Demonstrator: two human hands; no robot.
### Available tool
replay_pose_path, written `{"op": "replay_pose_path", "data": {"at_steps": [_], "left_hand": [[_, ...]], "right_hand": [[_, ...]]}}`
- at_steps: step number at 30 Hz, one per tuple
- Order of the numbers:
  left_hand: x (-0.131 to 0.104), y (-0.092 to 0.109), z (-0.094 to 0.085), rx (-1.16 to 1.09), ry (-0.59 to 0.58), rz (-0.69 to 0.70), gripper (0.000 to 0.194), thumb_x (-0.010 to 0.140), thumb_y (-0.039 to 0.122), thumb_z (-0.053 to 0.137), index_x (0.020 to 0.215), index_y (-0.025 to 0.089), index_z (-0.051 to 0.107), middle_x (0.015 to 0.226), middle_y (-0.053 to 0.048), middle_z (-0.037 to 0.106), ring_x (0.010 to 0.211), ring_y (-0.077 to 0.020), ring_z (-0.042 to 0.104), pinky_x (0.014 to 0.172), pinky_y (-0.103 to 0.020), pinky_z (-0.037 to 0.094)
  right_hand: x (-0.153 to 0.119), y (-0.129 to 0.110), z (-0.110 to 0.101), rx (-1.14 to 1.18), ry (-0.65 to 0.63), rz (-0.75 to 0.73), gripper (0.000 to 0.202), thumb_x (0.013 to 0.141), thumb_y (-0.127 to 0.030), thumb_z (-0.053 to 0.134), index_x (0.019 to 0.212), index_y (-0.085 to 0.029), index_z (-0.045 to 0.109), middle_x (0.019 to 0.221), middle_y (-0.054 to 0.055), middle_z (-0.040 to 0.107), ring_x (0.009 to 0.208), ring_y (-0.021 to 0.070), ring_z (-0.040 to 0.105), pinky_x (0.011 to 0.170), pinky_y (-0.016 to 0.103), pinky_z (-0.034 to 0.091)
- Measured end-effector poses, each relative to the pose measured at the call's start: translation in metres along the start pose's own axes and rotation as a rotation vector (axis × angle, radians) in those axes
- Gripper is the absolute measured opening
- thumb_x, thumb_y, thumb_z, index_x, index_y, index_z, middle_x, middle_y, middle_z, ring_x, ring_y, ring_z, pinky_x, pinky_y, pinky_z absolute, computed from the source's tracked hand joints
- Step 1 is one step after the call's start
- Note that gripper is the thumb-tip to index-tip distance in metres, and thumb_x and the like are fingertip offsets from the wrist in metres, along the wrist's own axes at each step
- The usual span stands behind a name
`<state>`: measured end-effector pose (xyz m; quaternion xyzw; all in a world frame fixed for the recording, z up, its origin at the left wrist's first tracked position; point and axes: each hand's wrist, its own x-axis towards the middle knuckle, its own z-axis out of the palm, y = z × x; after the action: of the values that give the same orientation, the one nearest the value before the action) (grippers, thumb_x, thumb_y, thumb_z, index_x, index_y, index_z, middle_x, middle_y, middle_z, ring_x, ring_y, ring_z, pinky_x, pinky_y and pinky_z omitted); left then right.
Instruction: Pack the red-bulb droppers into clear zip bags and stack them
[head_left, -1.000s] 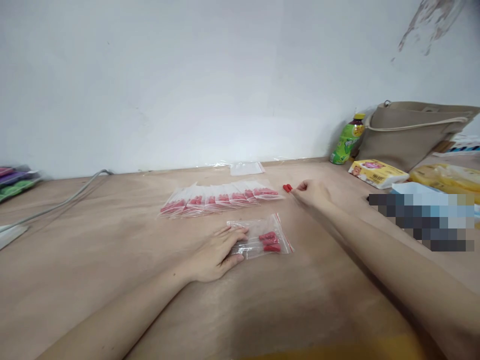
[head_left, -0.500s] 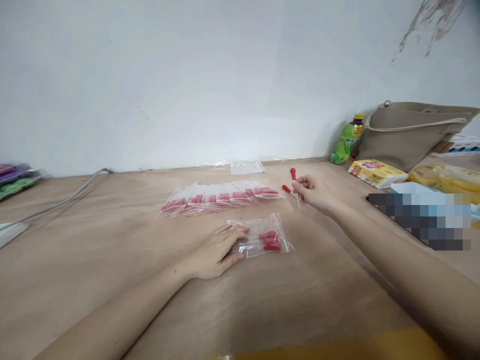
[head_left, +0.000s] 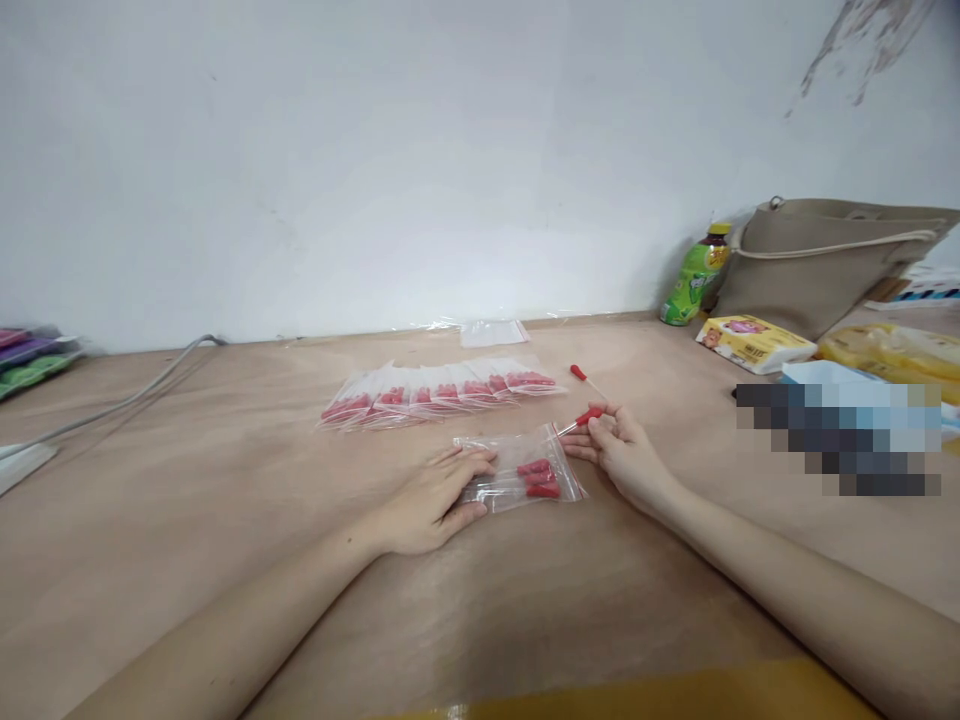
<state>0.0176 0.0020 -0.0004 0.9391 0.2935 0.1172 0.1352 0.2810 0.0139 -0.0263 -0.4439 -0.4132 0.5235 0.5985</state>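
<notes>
A clear zip bag (head_left: pixel 504 450) lies on the table with several red-bulbed droppers (head_left: pixel 537 479) inside. My left hand (head_left: pixel 439 500) rests flat across the bag's left end, fingers stretched out. At the bag's right edge, my right hand (head_left: pixel 619 450) pinches a dropper (head_left: pixel 588 417) by its red bulb, its thin clear tube pointing left at the bag's opening. Whether the tip is inside the bag I cannot tell. Another dropper (head_left: pixel 577 372) with a red bulb lies on the table just beyond my right hand.
Behind the bag, several filled zip bags (head_left: pixel 450 393) overlap in a row, with empty bags (head_left: pixel 493 333) near the wall. At right are a green bottle (head_left: pixel 694 280), a tissue pack (head_left: pixel 754 343) and a beige handbag (head_left: pixel 817 265). A grey cable (head_left: pixel 150 378) runs along the left.
My right hand has come toward me and slightly left, bringing its dropper from upright to nearly level at the bag's edge. My left hand has stayed in place.
</notes>
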Motion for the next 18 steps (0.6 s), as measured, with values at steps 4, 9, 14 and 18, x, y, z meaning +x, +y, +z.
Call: {"op": "replay_pose_path", "data": {"at_steps": [4,9,14,18], "left_hand": [[-0.001,0.001,0.001,0.002,0.000,-0.014,0.039,0.092,0.032,0.042,0.129,0.022,0.032,0.137,-0.007,0.039,0.126,-0.0219,0.035,0.107,-0.044,0.025],[-0.002,0.001,0.001,0.019,0.001,-0.025,0.052,0.091,0.031,0.041,0.137,0.021,0.019,0.139,-0.009,0.035,0.128,-0.0241,0.032,0.106,-0.046,0.025],[-0.001,0.001,0.001,0.023,-0.007,-0.016,0.052,0.092,0.030,0.041,0.138,0.021,0.018,0.139,-0.009,0.036,0.128,-0.0241,0.033,0.107,-0.047,0.024],[0.000,0.001,0.001,0.022,-0.007,-0.009,0.051,0.092,0.031,0.041,0.137,0.021,0.020,0.138,-0.010,0.036,0.127,-0.0244,0.034,0.107,-0.047,0.025]], "right_hand": [[-0.004,0.000,-0.008,-0.153,-0.152,0.075,0.037,0.065,-0.042,0.067,0.087,-0.020,0.048,0.079,-0.001,0.060,0.064,0.0101,0.061,0.066,0.028,0.051],[-0.001,-0.007,-0.010,-0.292,-0.369,0.062,0.036,0.063,-0.042,0.069,0.083,-0.018,0.053,0.073,-0.004,0.058,0.055,0.0049,0.050,0.054,0.021,0.045],[0.003,-0.009,0.003,-0.381,-0.356,0.166,0.037,0.056,-0.044,0.072,0.073,-0.016,0.057,0.056,-0.005,0.055,0.047,0.0055,0.046,0.047,0.020,0.040],[0.003,-0.001,0.010,-0.451,-0.226,0.073,0.032,0.054,-0.043,0.073,0.059,-0.017,0.054,0.050,-0.005,0.051,0.042,0.0067,0.043,0.040,0.020,0.036]]}}
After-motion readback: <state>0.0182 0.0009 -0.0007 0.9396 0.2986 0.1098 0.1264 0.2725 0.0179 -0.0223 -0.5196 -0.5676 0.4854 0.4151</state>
